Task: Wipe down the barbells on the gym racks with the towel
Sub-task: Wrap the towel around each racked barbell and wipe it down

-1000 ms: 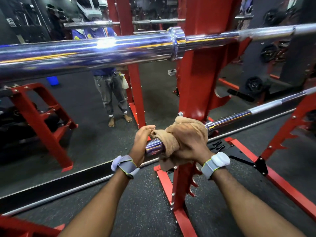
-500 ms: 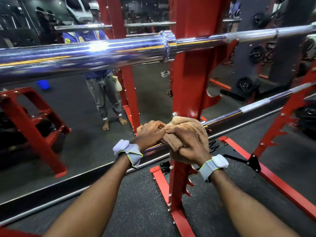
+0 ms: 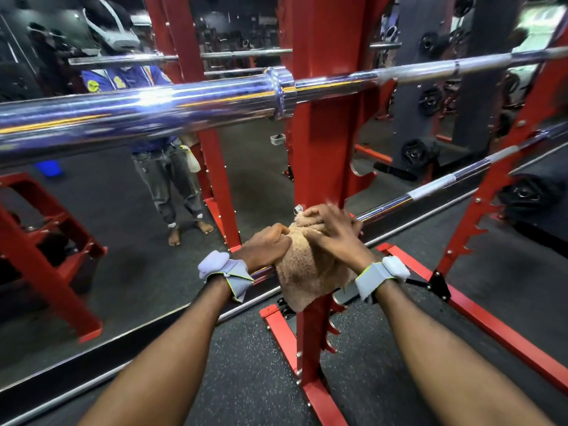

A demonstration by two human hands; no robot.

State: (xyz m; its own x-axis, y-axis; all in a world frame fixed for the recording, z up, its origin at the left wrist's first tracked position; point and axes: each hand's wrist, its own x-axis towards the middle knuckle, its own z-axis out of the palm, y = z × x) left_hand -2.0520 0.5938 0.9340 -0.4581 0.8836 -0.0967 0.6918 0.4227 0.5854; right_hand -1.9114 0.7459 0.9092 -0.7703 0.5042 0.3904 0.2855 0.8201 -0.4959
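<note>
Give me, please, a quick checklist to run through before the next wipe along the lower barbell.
1. The towel is wrapped over the lower barbell: ok.
2. The right hand grips the towel on the bar: ok.
3. The left hand is curled round the bar beside the towel: ok.
4. The bar is seated in the red rack: cannot tell, hidden by towel and hands.
5. The shaft to the right is bare: ok.

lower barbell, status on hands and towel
Left hand grips lower barbell beside towel. Right hand grips towel wrapped on bar. Red upright close behind.
</note>
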